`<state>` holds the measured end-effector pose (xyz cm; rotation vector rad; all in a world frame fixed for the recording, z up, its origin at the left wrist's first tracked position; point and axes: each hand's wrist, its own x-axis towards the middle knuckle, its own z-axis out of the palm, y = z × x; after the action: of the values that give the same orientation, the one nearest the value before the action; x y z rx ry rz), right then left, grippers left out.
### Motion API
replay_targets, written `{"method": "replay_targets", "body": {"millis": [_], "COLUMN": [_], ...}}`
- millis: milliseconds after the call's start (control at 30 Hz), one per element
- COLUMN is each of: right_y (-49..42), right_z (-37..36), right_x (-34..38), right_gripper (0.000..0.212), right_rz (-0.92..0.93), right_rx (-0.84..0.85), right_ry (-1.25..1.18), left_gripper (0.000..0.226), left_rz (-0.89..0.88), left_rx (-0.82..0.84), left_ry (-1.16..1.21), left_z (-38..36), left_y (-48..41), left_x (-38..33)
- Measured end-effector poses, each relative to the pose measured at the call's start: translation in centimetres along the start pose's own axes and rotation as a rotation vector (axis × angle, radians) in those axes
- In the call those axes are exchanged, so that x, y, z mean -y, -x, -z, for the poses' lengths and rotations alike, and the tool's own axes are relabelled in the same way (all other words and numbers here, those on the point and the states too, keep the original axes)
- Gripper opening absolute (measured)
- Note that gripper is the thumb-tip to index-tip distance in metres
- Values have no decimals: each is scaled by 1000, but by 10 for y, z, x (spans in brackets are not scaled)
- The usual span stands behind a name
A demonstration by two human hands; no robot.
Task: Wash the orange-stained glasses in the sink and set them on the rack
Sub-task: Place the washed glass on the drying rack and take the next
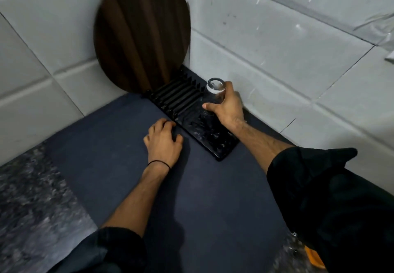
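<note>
One clear glass (214, 93), inverted, grasped in right hand (228, 108) grip, touching or just above black rack (191, 110) near wall. Left hand (163, 140) flat on bench mat (191, 198), grasping nothing. Step: racking. Next: seat glass steady, release.

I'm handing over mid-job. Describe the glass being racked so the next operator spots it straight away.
Find the round dark wooden board leaning in the tiled corner; the black rack lies at its foot along the wall. The glass stands on the rack, gripped by the right hand. It is the only clear item there, with its thick base uppermost.
</note>
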<state>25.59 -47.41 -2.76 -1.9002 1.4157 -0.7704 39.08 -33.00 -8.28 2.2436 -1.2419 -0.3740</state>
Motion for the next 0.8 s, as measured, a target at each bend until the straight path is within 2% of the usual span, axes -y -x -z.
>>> {"method": "replay_targets", "body": {"millis": [167,267,367,633,800], "right_y": [5,16,40,165,270], "right_z": [4,21,49,143,210], "right_x": [-2,1,0,-11,-22], "right_gripper": [66,76,75,32,21], "right_rz": [-40,-66,-58,-129,-48], "right_rx": [38,60,43,124,58], "right_ry": [25,58,77,-77,-14], "left_gripper": [46,34,25,19,18], "left_rz": [-24,-19,-39,-127,-178], "left_rx": [72,83,91,209,277], "left_ry": [-27,51,158,310,375], "left_z": [7,17,25,22,8], "left_y": [3,13,37,153,241], "left_x": [-2,-9,-22,-62,-84]}}
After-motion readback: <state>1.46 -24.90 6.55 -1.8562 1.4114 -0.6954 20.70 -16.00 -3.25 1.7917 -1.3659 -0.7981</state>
